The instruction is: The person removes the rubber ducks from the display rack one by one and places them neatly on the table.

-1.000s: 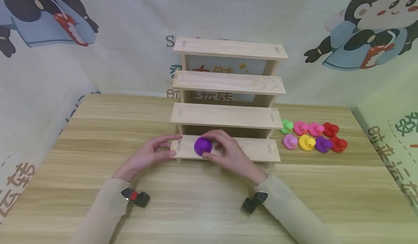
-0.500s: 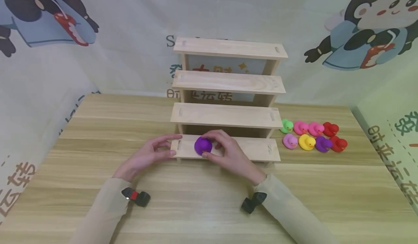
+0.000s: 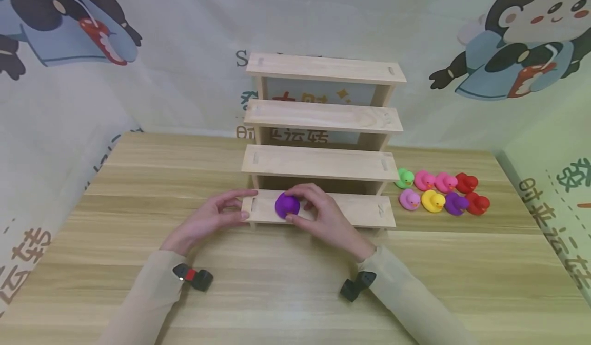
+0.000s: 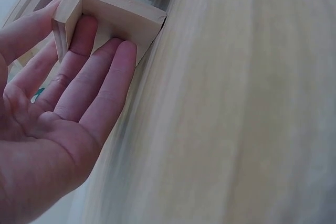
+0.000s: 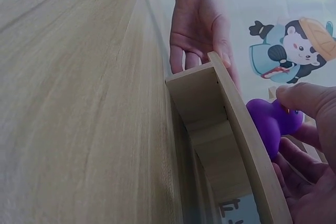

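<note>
On the lowest step of a wooden step shelf (image 3: 355,210) sits a purple rubber duck (image 3: 287,205). My right hand (image 3: 330,222) holds it between thumb and fingers, which cover part of its side. The duck (image 5: 273,121) touches the board in the right wrist view. My left hand (image 3: 205,222) grips the left end of that same step. In the left wrist view, the thumb lies at the board's edge while the fingertips (image 4: 123,51) reach under the overhang against the side support (image 4: 118,17).
Right of the shelf, several rubber ducks stand in two rows on the wooden table (image 3: 277,293), among them a green duck (image 3: 405,179), a yellow duck (image 3: 433,201) and a red duck (image 3: 477,204). A printed cloth backdrop (image 3: 194,52) closes off the back and sides.
</note>
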### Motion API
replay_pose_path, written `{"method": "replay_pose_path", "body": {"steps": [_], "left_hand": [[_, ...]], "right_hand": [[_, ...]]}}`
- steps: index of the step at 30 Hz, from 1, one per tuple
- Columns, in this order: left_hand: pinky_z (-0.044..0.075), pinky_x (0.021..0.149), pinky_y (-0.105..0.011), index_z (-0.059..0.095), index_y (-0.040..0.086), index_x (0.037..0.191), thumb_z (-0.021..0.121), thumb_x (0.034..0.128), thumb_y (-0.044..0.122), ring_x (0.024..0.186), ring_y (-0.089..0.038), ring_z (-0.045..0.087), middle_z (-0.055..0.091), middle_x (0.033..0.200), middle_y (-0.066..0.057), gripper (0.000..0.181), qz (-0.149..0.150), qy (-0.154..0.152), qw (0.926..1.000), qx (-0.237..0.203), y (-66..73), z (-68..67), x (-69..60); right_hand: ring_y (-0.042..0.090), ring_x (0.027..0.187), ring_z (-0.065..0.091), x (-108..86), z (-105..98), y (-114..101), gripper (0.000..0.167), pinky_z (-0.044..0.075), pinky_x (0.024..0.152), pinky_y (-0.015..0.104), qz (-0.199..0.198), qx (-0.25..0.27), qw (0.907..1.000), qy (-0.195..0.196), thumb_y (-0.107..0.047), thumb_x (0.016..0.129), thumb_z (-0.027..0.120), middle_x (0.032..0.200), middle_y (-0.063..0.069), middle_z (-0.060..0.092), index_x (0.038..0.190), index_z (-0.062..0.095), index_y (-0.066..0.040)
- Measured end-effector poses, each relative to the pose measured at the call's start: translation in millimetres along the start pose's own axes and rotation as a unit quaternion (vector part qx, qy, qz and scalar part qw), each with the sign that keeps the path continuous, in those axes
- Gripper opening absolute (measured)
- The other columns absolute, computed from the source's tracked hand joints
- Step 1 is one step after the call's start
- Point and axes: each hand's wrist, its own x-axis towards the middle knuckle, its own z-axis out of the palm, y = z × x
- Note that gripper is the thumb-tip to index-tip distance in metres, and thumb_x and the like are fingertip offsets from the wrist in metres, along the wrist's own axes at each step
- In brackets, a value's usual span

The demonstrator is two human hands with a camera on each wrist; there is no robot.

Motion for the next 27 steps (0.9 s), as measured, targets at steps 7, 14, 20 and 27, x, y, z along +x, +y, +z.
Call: {"method": "replay_pose_path", "body": {"steps": [7, 14, 20, 27], "left_hand": [[0.039, 0.095, -0.047, 0.048, 0.023, 0.143, 0.071, 0.0881, 0.027, 0.104, -0.030, 0.058, 0.061, 0.109, -0.015, 0.059, 0.008, -0.004, 1.0000, -0.005, -1.1, -0.7, 2.0], [0.043, 0.094, -0.044, 0.048, 0.018, 0.143, 0.071, 0.0881, 0.021, 0.103, -0.031, 0.059, 0.061, 0.109, -0.017, 0.060, 0.016, -0.005, 0.9997, -0.019, -1.3, -0.4, 2.1], [0.040, 0.093, -0.044, 0.050, 0.025, 0.141, 0.071, 0.0881, 0.026, 0.101, -0.030, 0.058, 0.060, 0.108, -0.014, 0.057, 0.008, 0.000, 1.0000, 0.004, -0.6, -0.8, 0.8], [0.044, 0.093, -0.043, 0.050, 0.022, 0.141, 0.071, 0.0887, 0.023, 0.100, -0.031, 0.058, 0.059, 0.108, -0.016, 0.057, 0.013, -0.006, 0.9998, -0.014, 0.3, -0.4, 1.1]], "right_hand": [[0.016, 0.099, 0.055, -0.8, -0.5, 1.4, 0.040, 0.050, 0.080, 0.030, -0.006, -0.005, 1.0000, 0.006, -0.012, 0.081, 0.078, 0.118, 0.007, 0.059, 0.118, 0.064, -0.005], [0.016, 0.097, 0.055, -6.1, -6.9, 1.7, 0.040, 0.050, 0.081, 0.031, 0.001, -0.014, 0.9997, 0.020, -0.014, 0.081, 0.079, 0.117, 0.005, 0.061, 0.117, 0.065, -0.006], [0.018, 0.100, 0.056, -15.0, -19.9, 1.7, 0.039, 0.050, 0.084, 0.035, 0.021, -0.008, 0.9990, 0.040, -0.011, 0.082, 0.078, 0.117, 0.004, 0.061, 0.119, 0.065, -0.007], [0.020, 0.096, 0.057, -26.1, -35.8, 3.1, 0.039, 0.051, 0.083, 0.037, 0.040, -0.010, 0.9973, 0.061, -0.010, 0.083, 0.077, 0.116, 0.007, 0.062, 0.120, 0.064, -0.005]]}}
